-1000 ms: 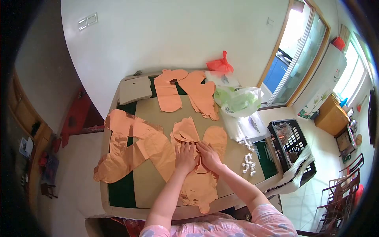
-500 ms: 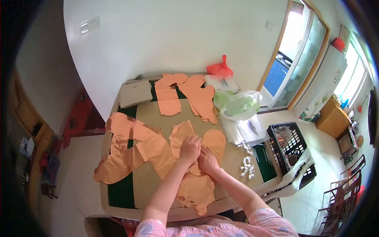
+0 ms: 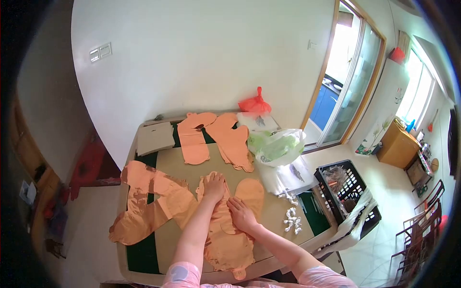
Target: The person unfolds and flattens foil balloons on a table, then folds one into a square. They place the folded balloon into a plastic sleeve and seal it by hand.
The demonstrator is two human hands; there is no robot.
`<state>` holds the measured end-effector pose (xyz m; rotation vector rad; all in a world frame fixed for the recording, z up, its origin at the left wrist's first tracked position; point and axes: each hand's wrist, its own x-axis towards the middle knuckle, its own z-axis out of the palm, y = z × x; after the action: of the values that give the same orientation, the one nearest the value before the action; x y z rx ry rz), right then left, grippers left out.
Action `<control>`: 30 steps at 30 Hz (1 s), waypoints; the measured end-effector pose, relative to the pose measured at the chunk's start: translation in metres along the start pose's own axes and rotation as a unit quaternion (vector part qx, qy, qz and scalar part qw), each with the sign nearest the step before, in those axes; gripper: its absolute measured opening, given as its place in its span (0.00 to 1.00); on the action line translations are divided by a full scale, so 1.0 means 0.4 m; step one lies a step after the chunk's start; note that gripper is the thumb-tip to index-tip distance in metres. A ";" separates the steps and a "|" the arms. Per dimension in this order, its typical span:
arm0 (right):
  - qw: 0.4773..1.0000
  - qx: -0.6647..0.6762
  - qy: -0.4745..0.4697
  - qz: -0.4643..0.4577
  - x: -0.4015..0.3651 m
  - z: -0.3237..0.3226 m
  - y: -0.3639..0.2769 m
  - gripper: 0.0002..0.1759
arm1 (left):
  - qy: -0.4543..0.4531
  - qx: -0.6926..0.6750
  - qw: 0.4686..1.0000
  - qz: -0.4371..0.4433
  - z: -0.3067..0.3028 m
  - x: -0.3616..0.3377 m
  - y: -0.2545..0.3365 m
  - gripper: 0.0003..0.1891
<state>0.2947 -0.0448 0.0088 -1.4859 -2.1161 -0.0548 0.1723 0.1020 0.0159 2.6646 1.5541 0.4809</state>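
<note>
Nearest me, the pink patterned sleeves (image 3: 182, 274) come in at the bottom edge, and just beyond them lies the copper-coloured foil piece (image 3: 225, 252) I have under both hands, flat on the beige and dark green worktop (image 3: 173, 235), with a small rounded tab at its near end. My right hand (image 3: 243, 216) rests palm down on its right part, open, fingers a little apart and pointing up and to the left. My left hand (image 3: 214, 188) reaches farther up, pressing on the upper part with fingers extended and held close together; I see nothing gripped in either. A rounded copper foil lobe (image 3: 251, 191) sticks out beyond my right hand.

To the left I have a large, creased, branching foil piece (image 3: 139, 222). On the right sit small white twisted bits (image 3: 292, 222), and past them a black plastic basket (image 3: 370, 220) with a whitish plastic strip (image 3: 353, 230) draped over its near side.

Farther back are clear flat plastic bags (image 3: 287, 178), a crumpled white and green plastic bag (image 3: 277, 148), two more foil pieces (image 3: 194, 150) side by side, and flat greyish-beige sheets (image 3: 155, 139) at the far left corner. Against the white wall (image 3: 192, 57) stands a knotted red plastic bag (image 3: 256, 104).
</note>
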 end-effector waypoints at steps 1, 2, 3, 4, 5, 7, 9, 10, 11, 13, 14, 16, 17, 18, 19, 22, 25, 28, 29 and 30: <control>1.000 0.000 0.000 -0.003 0.000 0.000 0.001 0.23 | 0.019 -0.028 0.999 0.001 0.006 -0.003 0.003 0.23; 1.000 0.000 -0.001 -0.007 -0.001 0.001 0.002 0.23 | 0.038 -0.054 0.998 0.001 0.015 -0.007 0.005 0.23; 1.000 0.005 -0.004 -0.003 -0.002 -0.002 0.001 0.23 | 0.055 -0.081 0.995 0.000 0.026 -0.018 0.007 0.24; 1.000 0.012 -0.009 0.002 -0.001 -0.008 0.000 0.24 | 0.030 -0.088 0.996 -0.002 -0.003 -0.053 0.027 0.24; 1.000 0.021 -0.013 0.006 0.000 -0.009 -0.004 0.24 | 0.005 -0.092 0.996 -0.006 -0.035 -0.103 0.049 0.24; 0.999 0.036 -0.011 0.016 -0.004 0.004 0.003 0.25 | 0.004 -0.081 0.997 -0.005 -0.057 -0.189 0.078 0.24; 0.999 0.040 -0.014 0.021 -0.006 0.007 0.006 0.25 | 0.001 -0.087 0.996 -0.007 -0.037 -0.238 0.083 0.24; 0.999 0.038 -0.019 0.022 -0.006 0.004 0.004 0.25 | 0.000 -0.091 0.996 -0.011 -0.031 -0.263 0.084 0.25; 0.999 0.034 -0.022 0.021 -0.002 0.002 0.003 0.26 | 0.009 -0.091 0.996 -0.010 -0.029 -0.276 0.084 0.25; 0.999 0.035 -0.028 0.024 0.003 0.001 0.006 0.26 | 0.030 -0.094 0.995 -0.004 -0.036 -0.276 0.086 0.25; 0.999 0.035 -0.031 0.026 0.002 0.002 0.012 0.26 | 0.023 -0.090 0.996 -0.006 -0.039 -0.276 0.088 0.25; 0.989 0.099 -0.014 0.111 -0.002 -0.014 0.035 0.24 | 0.007 -0.083 0.996 -0.011 -0.045 -0.276 0.088 0.26; 0.975 0.113 0.015 0.190 -0.002 -0.049 0.034 0.23 | -0.008 -0.078 0.997 -0.021 -0.044 -0.274 0.089 0.26; 0.954 0.125 0.045 0.268 -0.003 -0.079 0.034 0.23 | -0.023 -0.074 0.997 -0.030 -0.042 -0.272 0.090 0.27; 0.954 0.033 0.054 0.292 -0.009 -0.099 0.040 0.23 | -0.040 -0.070 0.996 -0.037 -0.038 -0.271 0.092 0.27; 0.929 -0.151 0.053 0.333 -0.041 -0.130 0.061 0.23 | 0.020 -0.072 0.997 -0.019 -0.017 -0.273 0.087 0.26; 0.932 -0.151 0.056 0.324 -0.054 -0.080 0.104 0.20 | 0.016 -0.083 0.996 -0.020 -0.022 -0.275 0.088 0.26; 0.953 -0.064 0.075 0.287 -0.033 -0.088 0.092 0.14 | 0.005 -0.083 0.996 -0.025 -0.025 -0.271 0.087 0.27; 0.955 0.033 0.069 0.287 -0.027 -0.098 0.071 0.12 | -0.019 -0.075 0.997 -0.030 -0.027 -0.271 0.089 0.28; 0.948 0.130 0.061 0.285 -0.003 -0.143 0.004 0.10 | -0.042 -0.067 0.996 -0.035 -0.042 -0.270 0.094 0.28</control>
<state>0.3200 -0.0643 0.0564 -1.8108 -1.4634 0.3233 0.1503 -0.0113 0.0110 2.4878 1.5292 0.4462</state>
